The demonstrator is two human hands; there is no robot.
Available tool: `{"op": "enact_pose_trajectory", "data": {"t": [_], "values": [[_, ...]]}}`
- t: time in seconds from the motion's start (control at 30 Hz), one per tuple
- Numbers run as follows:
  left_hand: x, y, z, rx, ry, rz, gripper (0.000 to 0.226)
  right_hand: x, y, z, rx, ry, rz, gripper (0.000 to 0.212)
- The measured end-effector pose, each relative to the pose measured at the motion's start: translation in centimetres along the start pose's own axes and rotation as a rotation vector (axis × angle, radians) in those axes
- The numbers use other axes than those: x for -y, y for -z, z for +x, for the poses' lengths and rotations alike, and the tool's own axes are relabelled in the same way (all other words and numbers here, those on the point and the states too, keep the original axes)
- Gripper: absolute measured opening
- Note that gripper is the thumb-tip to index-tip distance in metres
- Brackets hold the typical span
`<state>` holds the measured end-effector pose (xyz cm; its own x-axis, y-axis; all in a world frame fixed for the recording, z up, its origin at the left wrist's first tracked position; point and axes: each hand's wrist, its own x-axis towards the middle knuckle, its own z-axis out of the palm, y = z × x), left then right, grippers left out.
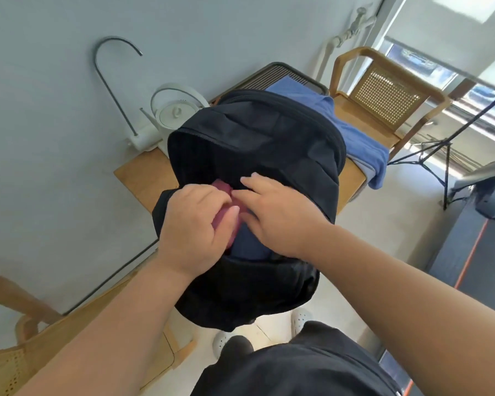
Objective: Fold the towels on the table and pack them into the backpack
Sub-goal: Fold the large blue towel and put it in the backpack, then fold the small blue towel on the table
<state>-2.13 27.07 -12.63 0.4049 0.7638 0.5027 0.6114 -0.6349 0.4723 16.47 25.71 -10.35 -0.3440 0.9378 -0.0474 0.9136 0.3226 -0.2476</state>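
A black backpack [257,144] lies open on the small wooden table [143,178], its mouth facing me. Inside the opening a folded pink towel [222,187] shows between my hands, and a folded dark blue towel [250,244] lies beneath it. My left hand [193,230] is closed on the pink towel at the bag's mouth. My right hand [275,212] lies flat with fingers spread, pressing on the towels. A light blue towel [346,130] is spread unfolded on the table behind the backpack and hangs over the right edge.
A white kettle [173,110] and a curved metal spout [109,81] stand at the table's back left by the wall. Wooden rattan chairs [383,92] stand behind right and at front left [40,338]. A tripod [446,147] and a treadmill [483,238] are at the right.
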Motion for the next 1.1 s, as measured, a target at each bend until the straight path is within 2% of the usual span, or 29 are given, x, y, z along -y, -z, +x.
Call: {"op": "enact_pose_trajectory", "data": {"t": [0.07,0.17,0.23,0.3,0.4,0.57,0.77,0.97,1.1], "values": [[-1.9,0.5,2.2,-0.114,-0.040,-0.007,0.026,0.3,3.2,-1.3,-0.242,0.085,0.040,0.043],[-4.6,1.1,5.1,-0.287,-0.103,0.007,0.025,0.3,7.9,-3.2,-0.501,0.177,0.142,0.038],[-7.0,0.7,7.3,-0.357,-0.133,0.034,0.022,-2.0,10.5,-4.1,-0.623,0.183,0.143,0.037],[-9.4,-0.3,9.5,-0.357,-0.165,0.060,0.020,-6.1,11.8,-4.6,-0.656,0.110,0.142,0.036],[-12.7,-3.2,12.7,-0.237,-0.145,0.128,0.022,-13.8,12.0,-5.7,-0.584,-0.063,0.164,0.036],[-17.5,-10.8,17.7,0.079,0.155,0.235,0.036,-25.1,12.2,-8.4,-0.343,-0.254,0.215,0.040],[-20.3,-20.4,21.5,0.283,0.313,0.250,0.043,-34.2,12.3,-9.8,-0.086,-0.307,0.219,0.049],[-20.0,-27.7,24.4,0.511,0.394,0.332,0.046,-41.7,10.3,-8.5,0.068,-0.402,0.282,0.054],[-17.7,-33.0,26.9,0.596,0.439,0.313,0.048,-46.0,8.4,-6.6,0.130,-0.436,0.309,0.054]]}}
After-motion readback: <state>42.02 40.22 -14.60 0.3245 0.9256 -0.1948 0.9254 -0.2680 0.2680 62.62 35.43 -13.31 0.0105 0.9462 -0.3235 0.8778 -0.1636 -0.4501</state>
